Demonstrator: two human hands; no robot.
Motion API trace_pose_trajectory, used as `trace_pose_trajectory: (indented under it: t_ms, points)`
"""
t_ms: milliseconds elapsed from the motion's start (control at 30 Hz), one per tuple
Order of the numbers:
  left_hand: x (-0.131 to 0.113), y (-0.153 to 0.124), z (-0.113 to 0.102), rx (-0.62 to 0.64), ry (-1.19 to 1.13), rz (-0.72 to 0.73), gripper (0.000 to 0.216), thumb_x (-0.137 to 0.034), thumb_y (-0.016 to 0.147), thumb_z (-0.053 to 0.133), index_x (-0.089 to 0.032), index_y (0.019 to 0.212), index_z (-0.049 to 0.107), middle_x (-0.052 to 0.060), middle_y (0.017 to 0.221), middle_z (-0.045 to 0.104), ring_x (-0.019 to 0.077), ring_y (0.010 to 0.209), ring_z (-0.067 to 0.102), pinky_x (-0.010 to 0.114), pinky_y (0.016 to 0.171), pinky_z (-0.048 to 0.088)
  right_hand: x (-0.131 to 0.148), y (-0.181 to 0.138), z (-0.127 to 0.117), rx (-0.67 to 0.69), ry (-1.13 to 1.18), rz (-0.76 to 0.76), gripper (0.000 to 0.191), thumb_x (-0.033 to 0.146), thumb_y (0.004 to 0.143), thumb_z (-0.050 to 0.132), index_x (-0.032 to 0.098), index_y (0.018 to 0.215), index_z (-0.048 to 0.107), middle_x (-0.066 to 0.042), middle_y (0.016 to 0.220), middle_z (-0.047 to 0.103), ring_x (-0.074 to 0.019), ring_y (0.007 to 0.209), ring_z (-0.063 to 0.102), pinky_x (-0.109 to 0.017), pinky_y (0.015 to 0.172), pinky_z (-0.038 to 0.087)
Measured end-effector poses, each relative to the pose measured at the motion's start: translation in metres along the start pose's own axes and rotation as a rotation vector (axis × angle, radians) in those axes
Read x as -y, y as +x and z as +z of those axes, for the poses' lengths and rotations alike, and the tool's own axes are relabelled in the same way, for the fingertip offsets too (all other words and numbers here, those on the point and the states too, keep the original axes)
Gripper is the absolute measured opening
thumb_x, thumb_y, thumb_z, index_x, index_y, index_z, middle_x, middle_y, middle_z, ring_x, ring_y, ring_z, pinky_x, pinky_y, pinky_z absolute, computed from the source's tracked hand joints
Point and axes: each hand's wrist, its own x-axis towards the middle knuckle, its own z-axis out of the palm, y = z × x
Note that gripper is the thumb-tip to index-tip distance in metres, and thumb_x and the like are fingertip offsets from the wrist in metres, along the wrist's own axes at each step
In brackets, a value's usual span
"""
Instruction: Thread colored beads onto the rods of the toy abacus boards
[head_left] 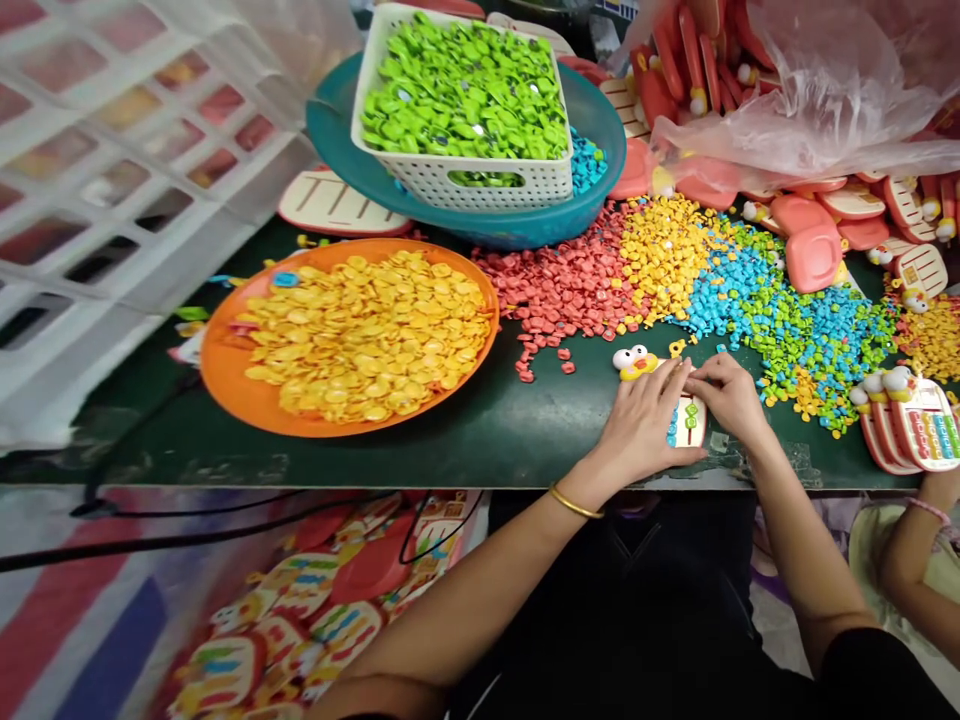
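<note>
A small toy board (697,432) with a cream face and a white-eyed, yellow-beaked head (634,360) lies at the table's front edge. My left hand (641,415) spans it, fingers over the top and thumb along the near edge. Blue and green pieces show in its slots; the rest is covered by the hand. At the board's upper right, the fingertips of my right hand (726,395) are pinched together, touching it beside my left fingers. What they hold is hidden. A loose yellow piece (676,347) lies just beyond.
Heaps of red pieces (566,280), yellow pieces (667,245) and blue-green pieces (795,320) lie beyond. An orange tray (225,375) of yellow pieces stands left, a white basket (544,187) in a teal basin (480,232) behind. Finished-looking boards (930,425) and another person's arm (919,545) are right.
</note>
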Motion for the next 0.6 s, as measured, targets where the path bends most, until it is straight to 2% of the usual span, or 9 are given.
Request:
trace_pose_trajectory:
  t_ms: [133, 267, 333, 433, 500, 600]
  points:
    - [0.000, 0.000, 0.000, 0.055, 0.044, 0.030, 0.085, -0.059, 0.069, 0.079, -0.022, 0.141, 0.051, 0.010, 0.151, 0.047, 0.0351, 0.129, 0.045, 0.049, 0.109, 0.032, -0.031, 0.023, -0.034, -0.165, -0.260, 0.037, 0.022, 0.030, 0.088, 0.057, 0.020, 0.090, 0.077, -0.009, 0.095, 0.067, -0.0226, 0.088, 0.060, -0.038, 0.083, 0.049]
    - [0.001, -0.003, 0.001, 0.036, 0.037, 0.022, 0.073, -0.063, 0.071, 0.077, -0.026, 0.132, 0.060, 0.007, 0.146, 0.052, 0.0328, 0.124, 0.047, 0.048, 0.106, 0.034, -0.047, 0.038, -0.047, -0.086, -0.469, 0.022, 0.027, 0.022, 0.090, 0.050, 0.019, 0.093, 0.077, -0.011, 0.097, 0.067, -0.0235, 0.092, 0.057, -0.037, 0.083, 0.047]
    - [0.001, -0.004, 0.002, 0.025, 0.027, 0.027, 0.074, -0.064, 0.071, 0.076, -0.025, 0.132, 0.059, 0.007, 0.146, 0.053, 0.0326, 0.125, 0.047, 0.048, 0.107, 0.034, -0.041, 0.033, -0.042, -0.102, -0.479, -0.003, 0.030, 0.023, 0.093, 0.046, 0.017, 0.095, 0.076, -0.012, 0.098, 0.067, -0.0241, 0.094, 0.056, -0.037, 0.084, 0.047]
    - [0.002, -0.005, 0.003, 0.013, -0.003, 0.043, 0.077, -0.065, 0.068, 0.078, -0.023, 0.130, 0.059, 0.009, 0.145, 0.053, 0.0329, 0.126, 0.047, 0.048, 0.107, 0.034, -0.022, 0.015, -0.027, -0.103, -0.373, -0.111, 0.032, 0.026, 0.096, 0.045, 0.019, 0.099, 0.075, -0.012, 0.099, 0.066, -0.0245, 0.097, 0.058, -0.039, 0.087, 0.049]
    - [0.002, -0.005, 0.004, 0.000, -0.032, 0.035, 0.080, -0.064, 0.065, 0.080, -0.021, 0.130, 0.058, 0.010, 0.144, 0.053, 0.0331, 0.126, 0.048, 0.048, 0.106, 0.035, -0.008, 0.001, -0.014, -0.044, -0.277, -0.202, 0.029, 0.026, 0.095, 0.047, 0.022, 0.101, 0.075, -0.011, 0.100, 0.066, -0.0239, 0.098, 0.059, -0.039, 0.088, 0.050]
    - [0.001, -0.004, 0.002, -0.030, -0.064, -0.010, 0.094, -0.059, 0.063, 0.083, -0.019, 0.140, 0.047, 0.014, 0.146, 0.049, 0.0343, 0.131, 0.046, 0.047, 0.107, 0.035, 0.007, -0.014, 0.000, 0.055, -0.207, -0.245, 0.027, 0.022, 0.093, 0.050, 0.027, 0.098, 0.076, -0.008, 0.099, 0.067, -0.0233, 0.097, 0.060, -0.039, 0.087, 0.052]
